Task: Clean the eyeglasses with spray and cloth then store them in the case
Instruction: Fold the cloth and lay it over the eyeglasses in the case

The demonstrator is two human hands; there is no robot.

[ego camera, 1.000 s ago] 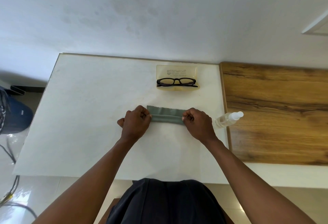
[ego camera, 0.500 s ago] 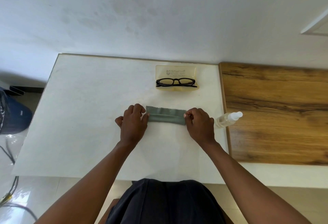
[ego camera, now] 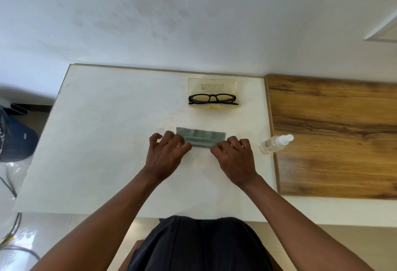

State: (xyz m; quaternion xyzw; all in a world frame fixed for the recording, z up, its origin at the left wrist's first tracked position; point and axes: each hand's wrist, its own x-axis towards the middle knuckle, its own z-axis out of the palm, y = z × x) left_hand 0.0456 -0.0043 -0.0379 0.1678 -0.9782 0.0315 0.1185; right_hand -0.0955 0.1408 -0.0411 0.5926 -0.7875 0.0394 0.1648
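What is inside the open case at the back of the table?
The black eyeglasses lie folded in the case, lid open behind them. Whatever sits under the frame is covered and cannot be seen.

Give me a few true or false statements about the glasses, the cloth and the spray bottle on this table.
1. The black-framed eyeglasses lie in the open yellowish translucent case. True.
2. The grey-green cleaning cloth is spread out flat. False: it is folded into a strip.
3. The clear spray bottle with white cap stands upright. False: it lies on its side.
4. The left hand and right hand are at opposite ends of the cloth. True.
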